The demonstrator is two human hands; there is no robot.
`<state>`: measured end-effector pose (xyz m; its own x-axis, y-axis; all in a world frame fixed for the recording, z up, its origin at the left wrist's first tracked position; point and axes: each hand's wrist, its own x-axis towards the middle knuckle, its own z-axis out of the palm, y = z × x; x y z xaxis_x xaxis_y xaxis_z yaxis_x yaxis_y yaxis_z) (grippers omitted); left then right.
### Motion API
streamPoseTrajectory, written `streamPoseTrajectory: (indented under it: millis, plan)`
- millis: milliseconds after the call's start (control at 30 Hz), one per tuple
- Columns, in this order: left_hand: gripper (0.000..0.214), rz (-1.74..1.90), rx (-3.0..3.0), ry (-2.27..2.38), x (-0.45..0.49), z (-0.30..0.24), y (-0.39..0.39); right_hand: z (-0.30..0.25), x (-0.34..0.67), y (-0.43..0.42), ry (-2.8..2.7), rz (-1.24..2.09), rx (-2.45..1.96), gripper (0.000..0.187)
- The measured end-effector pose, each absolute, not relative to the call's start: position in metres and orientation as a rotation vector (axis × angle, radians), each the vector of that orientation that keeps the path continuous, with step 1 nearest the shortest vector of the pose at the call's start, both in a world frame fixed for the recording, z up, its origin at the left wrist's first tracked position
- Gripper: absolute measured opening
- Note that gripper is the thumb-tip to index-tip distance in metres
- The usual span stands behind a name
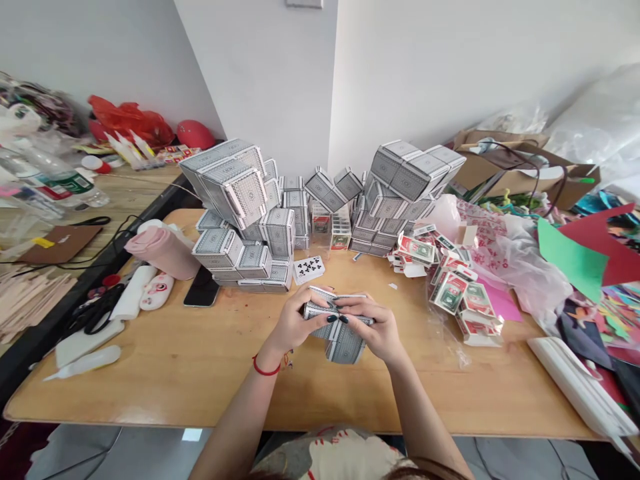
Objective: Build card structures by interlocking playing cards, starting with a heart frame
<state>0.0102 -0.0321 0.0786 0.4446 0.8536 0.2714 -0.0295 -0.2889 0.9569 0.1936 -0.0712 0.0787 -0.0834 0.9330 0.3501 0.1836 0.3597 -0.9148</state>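
Over the front middle of the table, both hands grip a joined block of boxes folded from playing cards [346,348], grey patterned backs outward. My left hand [300,321] wraps its left end, and my right hand [375,327] holds the right end; the thumbs nearly meet in the middle. Part of the block is hidden under the fingers. Just beyond my left hand lies a flat stack of cards [309,269], a club card face up on top. Farther back, stacked card boxes rise in a left pile [235,193] and a right pile [400,180].
Opened red and green card packets [450,291] lie to the right beside crumpled plastic. On the left are a black phone [201,287], a pink roll [163,250], scissors [103,308] and a pointed white bottle [90,362]. A long white case [583,383] lies at the right edge.
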Motion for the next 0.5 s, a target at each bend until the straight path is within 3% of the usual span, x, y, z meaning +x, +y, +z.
streamPoseTrajectory:
  millis: [200, 367, 500]
  plan:
    - [0.023, 1.032, 1.722, 0.704, 0.0038, 0.0847, -0.0275, 0.0785, 0.1999, -0.0702, -1.504, 1.032, -1.128, 0.057]
    - [0.019, 1.019, 1.713, 0.793, 0.0047, 0.0837, -0.0289, 0.0766, 0.1979, -0.0717, -1.469, 1.072, -1.133, 0.036]
    - [0.021, 0.971, 1.721, 0.764, 0.006, 0.0797, -0.0276, 0.072, 0.1952, -0.0721, -1.353, 1.083, -1.128, 0.029]
